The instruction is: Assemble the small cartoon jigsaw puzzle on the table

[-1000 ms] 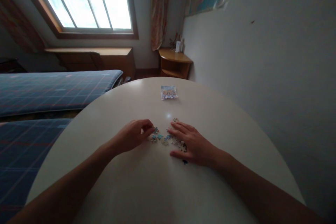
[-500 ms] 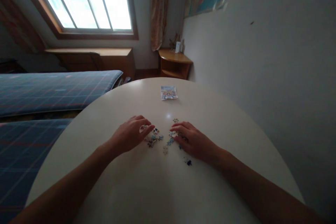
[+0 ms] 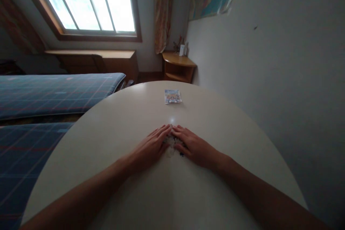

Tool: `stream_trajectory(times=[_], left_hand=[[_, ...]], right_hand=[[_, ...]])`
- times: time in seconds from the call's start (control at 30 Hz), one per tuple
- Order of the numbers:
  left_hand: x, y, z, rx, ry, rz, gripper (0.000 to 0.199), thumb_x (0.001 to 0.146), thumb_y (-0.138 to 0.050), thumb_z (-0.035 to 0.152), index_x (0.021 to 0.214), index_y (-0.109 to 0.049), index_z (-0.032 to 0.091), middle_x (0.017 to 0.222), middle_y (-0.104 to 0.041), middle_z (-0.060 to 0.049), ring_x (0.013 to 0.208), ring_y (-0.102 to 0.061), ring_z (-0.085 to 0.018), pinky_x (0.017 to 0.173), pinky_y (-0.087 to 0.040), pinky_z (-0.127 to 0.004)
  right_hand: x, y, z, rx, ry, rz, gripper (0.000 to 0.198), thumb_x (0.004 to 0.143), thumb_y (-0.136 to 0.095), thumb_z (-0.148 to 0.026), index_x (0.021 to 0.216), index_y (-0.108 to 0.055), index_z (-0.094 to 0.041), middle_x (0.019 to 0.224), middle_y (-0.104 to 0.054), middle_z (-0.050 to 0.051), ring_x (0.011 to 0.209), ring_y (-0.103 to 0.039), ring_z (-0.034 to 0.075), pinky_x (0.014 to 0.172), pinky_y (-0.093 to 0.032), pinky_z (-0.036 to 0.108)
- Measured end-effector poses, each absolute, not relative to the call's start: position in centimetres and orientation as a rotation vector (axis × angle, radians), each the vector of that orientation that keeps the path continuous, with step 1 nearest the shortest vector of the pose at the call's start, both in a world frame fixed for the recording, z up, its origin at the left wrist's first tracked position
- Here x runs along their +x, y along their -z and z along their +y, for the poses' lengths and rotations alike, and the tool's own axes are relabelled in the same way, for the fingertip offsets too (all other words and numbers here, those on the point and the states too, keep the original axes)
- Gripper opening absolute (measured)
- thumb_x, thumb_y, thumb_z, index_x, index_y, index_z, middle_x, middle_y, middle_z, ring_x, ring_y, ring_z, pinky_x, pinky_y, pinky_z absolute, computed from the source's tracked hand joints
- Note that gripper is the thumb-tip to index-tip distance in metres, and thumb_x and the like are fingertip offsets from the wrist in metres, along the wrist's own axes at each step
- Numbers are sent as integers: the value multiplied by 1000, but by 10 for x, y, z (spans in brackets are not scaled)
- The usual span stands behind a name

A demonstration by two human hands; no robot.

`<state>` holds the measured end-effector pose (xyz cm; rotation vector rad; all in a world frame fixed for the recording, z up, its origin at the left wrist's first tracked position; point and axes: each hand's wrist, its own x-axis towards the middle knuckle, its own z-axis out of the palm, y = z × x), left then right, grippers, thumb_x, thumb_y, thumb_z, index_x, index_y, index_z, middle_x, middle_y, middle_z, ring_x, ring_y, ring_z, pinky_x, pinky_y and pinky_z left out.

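A small heap of jigsaw puzzle pieces (image 3: pixel 171 141) lies on the round white table (image 3: pixel 172 194), partly hidden by my hands. From the left, my left hand (image 3: pixel 155 145) cups the heap with its fingers stretched out. My right hand (image 3: pixel 192 147) rests against the other side, fingers likewise extended and thumb apart. The fingertips of both hands nearly meet at the far side of the pieces. Neither hand grips a piece that I can see.
Farther back on the table lies a small printed packet (image 3: pixel 173 96). A plaid mattress (image 3: pixel 59 91) is to the left. Beyond the table stand a corner shelf (image 3: pixel 179 59) and a wooden desk (image 3: pixel 115 54); a white wall (image 3: pixel 283 79) runs along the right.
My left hand has moved right and my right hand slightly left, closing in on the pieces. The scattered puzzle pieces are now pushed together into a tighter heap between them.
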<state>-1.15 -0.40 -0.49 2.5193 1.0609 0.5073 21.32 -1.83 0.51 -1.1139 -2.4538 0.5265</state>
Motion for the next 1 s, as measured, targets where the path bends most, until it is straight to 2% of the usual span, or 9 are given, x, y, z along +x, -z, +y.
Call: stream_trajectory(times=[0.07, 0.17, 0.23, 0.33, 0.43, 0.53, 0.6, 0.8, 1.0], left_hand=[[-10, 5, -2, 2425, -606, 1058, 46, 98, -34, 23, 144, -38, 19, 152, -41, -9, 141, -37, -19, 118, -31, -41], [-10, 2, -2, 2326, -657, 1130, 42, 100, -32, 25, 140, -42, 19, 147, -48, -10, 134, -46, -20, 115, -35, -40], [-8, -1, -6, 2360, -645, 1151, 49, 98, -42, 35, 144, -38, 19, 152, -40, -11, 140, -38, -23, 116, -33, -43], [3, -2, -15, 2497, -552, 1220, 82, 83, -61, 59, 151, -29, 24, 161, -19, -11, 148, -13, -36, 116, -23, -57], [29, -1, -25, 2573, -477, 1332, 98, 71, -61, 77, 151, -28, 31, 163, -8, -10, 146, -1, -46, 112, -12, -71], [66, 0, -29, 2570, -478, 1393, 101, 70, -53, 84, 152, -29, 30, 163, -10, -12, 144, 4, -50, 109, -5, -75], [88, -1, -27, 2546, -500, 1452, 99, 72, -50, 84, 151, -31, 28, 162, -11, -13, 144, 5, -52, 108, -1, -76], [95, 2, -5, 2483, -475, 1629, 64, 91, -41, 61, 147, -41, 30, 160, -24, -10, 144, -5, -50, 108, -1, -74], [40, 4, 21, 2434, -424, 1786, 52, 96, -36, 53, 145, -43, 35, 158, -30, -9, 143, -19, -48, 105, -14, -75]], right_hand=[[212, -6, -16, -1052, -636, -2334, 40, 99, -43, -31, 137, -49, -22, 143, -52, 10, 137, -43, 22, 115, -34, 46], [216, -8, -10, -1093, -855, -2033, 34, 97, -43, -29, 129, -54, -23, 129, -63, 9, 121, -58, 22, 106, -45, 43], [220, -8, -4, -1111, -950, -1797, 31, 96, -45, -31, 123, -54, -21, 123, -65, 10, 116, -61, 22, 102, -47, 43], [227, -6, 7, -1118, -968, -1531, 30, 94, -45, -38, 116, -54, -20, 117, -66, 12, 109, -64, 21, 101, -47, 43], [232, -2, 15, -1189, -944, -1375, 33, 94, -42, -45, 112, -54, -19, 112, -66, 12, 105, -64, 21, 99, -47, 45], [238, -1, 17, -1245, -897, -1334, 39, 94, -40, -51, 111, -55, -20, 111, -66, 11, 104, -64, 22, 98, -46, 44], [242, -3, 17, -1253, -872, -1327, 42, 94, -37, -55, 110, -56, -21, 110, -67, 10, 103, -64, 21, 97, -46, 44], [256, -4, 19, -1302, -826, -1298, 47, 94, -36, -58, 110, -58, -20, 109, -68, 11, 100, -65, 22, 93, -47, 43], [247, -5, 10, -1336, -789, -1626, 55, 96, -30, -61, 116, -60, -19, 120, -67, 13, 112, -62, 23, 100, -45, 44]])
